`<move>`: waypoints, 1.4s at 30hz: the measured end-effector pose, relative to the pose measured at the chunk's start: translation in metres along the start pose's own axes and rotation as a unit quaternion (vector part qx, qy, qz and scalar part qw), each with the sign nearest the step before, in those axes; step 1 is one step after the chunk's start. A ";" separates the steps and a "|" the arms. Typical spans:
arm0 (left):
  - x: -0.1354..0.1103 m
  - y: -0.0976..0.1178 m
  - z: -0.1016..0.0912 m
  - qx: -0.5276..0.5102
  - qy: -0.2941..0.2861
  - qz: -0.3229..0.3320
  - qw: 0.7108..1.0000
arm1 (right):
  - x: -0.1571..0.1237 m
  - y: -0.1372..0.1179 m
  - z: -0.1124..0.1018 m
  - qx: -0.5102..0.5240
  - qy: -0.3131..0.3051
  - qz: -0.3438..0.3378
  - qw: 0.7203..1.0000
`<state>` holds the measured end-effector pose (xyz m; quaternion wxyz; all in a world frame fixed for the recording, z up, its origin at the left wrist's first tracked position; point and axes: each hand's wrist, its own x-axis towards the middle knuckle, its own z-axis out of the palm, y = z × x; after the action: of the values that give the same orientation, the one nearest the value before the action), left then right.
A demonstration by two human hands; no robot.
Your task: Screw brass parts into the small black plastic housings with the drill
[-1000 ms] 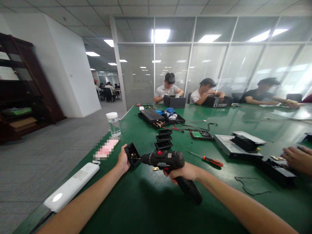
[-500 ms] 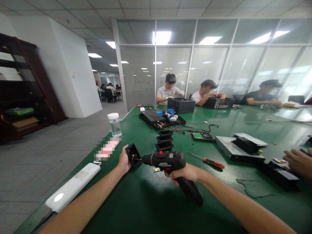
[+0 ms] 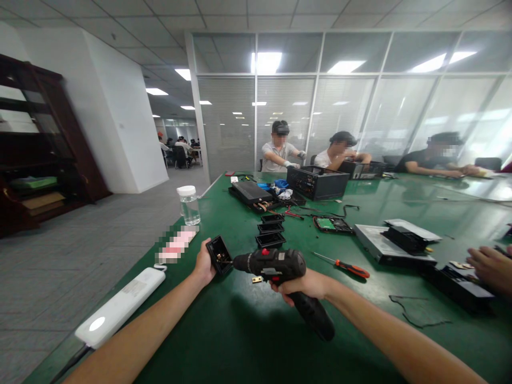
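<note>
My left hand [image 3: 205, 263] grips a small black open box [image 3: 220, 255] by its left side, its hollow tilted toward the drill. Small brass-coloured parts show inside it. My right hand [image 3: 302, 285] is wrapped round the handle of a black cordless drill [image 3: 276, 264] with red buttons. The drill points left, and its bit reaches into the box; the tip's exact contact is too small to tell. Below the chuck lies a small brass-coloured plate [image 3: 256, 279]. Just beyond the drill, several similar black boxes [image 3: 270, 239] stand in a row.
Right of the drill lies an orange-and-black screwdriver [image 3: 344, 266]. A white power strip [image 3: 120, 306] and a lidded clear jar [image 3: 189, 205] line the left edge. Metal drives [image 3: 384, 245] and another person's hand [image 3: 490, 266] are at right. Co-workers sit across the green table [image 3: 192, 341].
A co-worker across the table has turned and shifted a black computer case to the right. My hands, the drill and the box have stayed nearly in place.
</note>
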<state>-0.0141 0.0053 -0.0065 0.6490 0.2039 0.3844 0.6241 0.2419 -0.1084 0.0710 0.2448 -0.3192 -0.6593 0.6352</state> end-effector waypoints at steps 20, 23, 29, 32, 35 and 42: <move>-0.003 0.001 0.002 -0.003 0.010 0.007 1.000 | -0.001 -0.004 0.002 0.000 0.003 0.021 1.000; -0.005 0.002 0.004 -0.006 0.015 0.000 1.000 | -0.001 -0.004 0.002 0.008 -0.008 0.005 1.000; -0.003 0.001 0.002 -0.009 0.009 0.001 1.000 | 0.000 -0.003 0.001 0.018 -0.001 -0.008 1.000; -0.001 0.000 0.000 -0.004 0.001 0.005 1.000 | 0.000 -0.002 0.001 0.024 0.001 -0.002 1.000; -0.001 -0.001 0.000 -0.002 -0.004 0.012 1.000 | -0.001 -0.001 0.001 0.028 0.004 -0.006 1.000; 0.002 -0.004 -0.003 -0.003 -0.012 0.019 1.000 | -0.001 0.002 0.000 0.021 -0.006 0.002 1.000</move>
<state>-0.0138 0.0064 -0.0114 0.6424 0.2164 0.3705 0.6350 0.2426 -0.1087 0.0694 0.2461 -0.3119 -0.6464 0.6514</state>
